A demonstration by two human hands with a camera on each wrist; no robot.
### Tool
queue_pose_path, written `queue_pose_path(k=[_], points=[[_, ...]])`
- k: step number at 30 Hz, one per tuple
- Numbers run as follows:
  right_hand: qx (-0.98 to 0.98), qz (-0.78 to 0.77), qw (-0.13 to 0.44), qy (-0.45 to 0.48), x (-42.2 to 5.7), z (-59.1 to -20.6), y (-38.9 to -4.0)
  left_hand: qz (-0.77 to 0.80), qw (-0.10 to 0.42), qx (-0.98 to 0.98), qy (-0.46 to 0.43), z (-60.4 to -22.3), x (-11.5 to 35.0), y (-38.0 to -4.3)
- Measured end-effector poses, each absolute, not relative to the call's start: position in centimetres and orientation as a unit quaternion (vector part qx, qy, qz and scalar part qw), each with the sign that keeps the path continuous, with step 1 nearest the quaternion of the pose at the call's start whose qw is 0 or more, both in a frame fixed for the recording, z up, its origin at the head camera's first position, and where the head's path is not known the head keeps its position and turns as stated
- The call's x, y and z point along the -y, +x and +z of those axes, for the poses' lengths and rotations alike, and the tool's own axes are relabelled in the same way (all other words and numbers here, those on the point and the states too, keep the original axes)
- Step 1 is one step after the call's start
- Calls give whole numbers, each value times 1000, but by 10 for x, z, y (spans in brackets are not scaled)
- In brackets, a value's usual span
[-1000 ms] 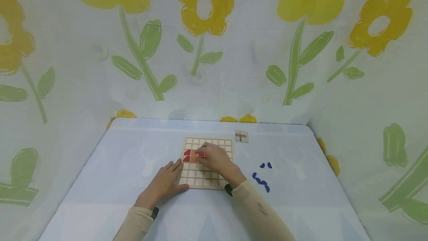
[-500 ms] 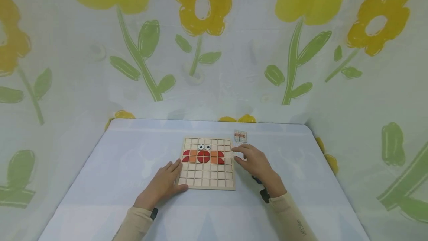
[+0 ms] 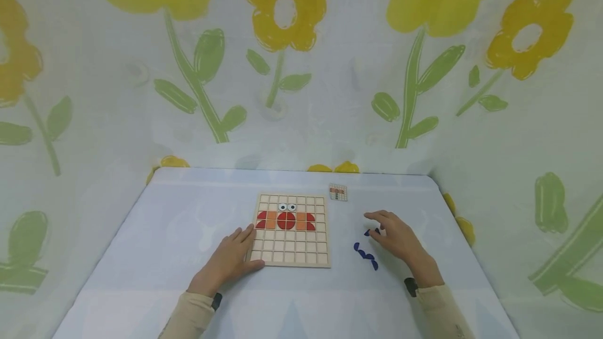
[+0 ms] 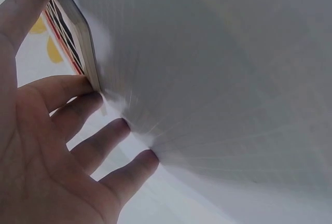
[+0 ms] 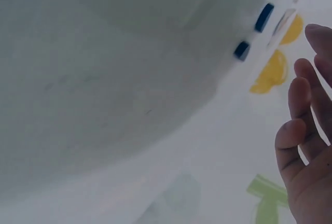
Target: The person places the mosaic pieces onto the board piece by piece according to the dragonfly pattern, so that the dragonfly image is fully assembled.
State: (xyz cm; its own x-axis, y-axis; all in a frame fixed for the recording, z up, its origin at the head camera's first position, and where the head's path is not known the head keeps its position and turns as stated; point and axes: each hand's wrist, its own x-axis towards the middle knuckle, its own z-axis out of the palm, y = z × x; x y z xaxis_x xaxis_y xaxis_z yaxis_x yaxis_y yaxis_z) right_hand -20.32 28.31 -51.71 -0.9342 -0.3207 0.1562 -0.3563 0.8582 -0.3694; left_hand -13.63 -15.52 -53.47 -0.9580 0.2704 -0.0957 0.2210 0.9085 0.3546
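Board: the wooden grid board (image 3: pixel 290 245) is lying flat on the desk (image 3: pixel 188 208), in front of the person and between the two hands.
Picture on the board: a red circle (image 3: pixel 286 221) is sitting mid-board, two eye pieces (image 3: pixel 282 207) are sitting right above it, and orange squares (image 3: pixel 271 219) are flanking it, with red end pieces (image 3: pixel 261 221) standing outside them.
Left hand: the left hand (image 3: pixel 231 258) is resting at the board's left side, its fingers spreading released, some touching the edge, the thumb lying by the near left corner.
Right hand: the right hand (image 3: pixel 397 235) is hovering right of the board, its fingers bending loosely, released and holding nothing.
Blue pieces: four blue pieces (image 3: pixel 369 257) are forming a crooked row near the right hand; others are showing partly behind its thumb.
Card: a small pattern card (image 3: pixel 338 192) is lying beyond the board's far right corner.
Backdrop: a flowered cloth (image 3: pixel 330 77) is hanging behind the desk.
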Motion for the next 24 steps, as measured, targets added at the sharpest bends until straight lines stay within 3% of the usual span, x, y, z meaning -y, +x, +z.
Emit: queue_pose_path(k=[13,24], points=[[972,175,-9,156,-307,-532,-205,179,66,-974,126,-536,156,-136],[974,154,3,164,-310,-534,-203,182,61,-973,131,-536,156,-135]])
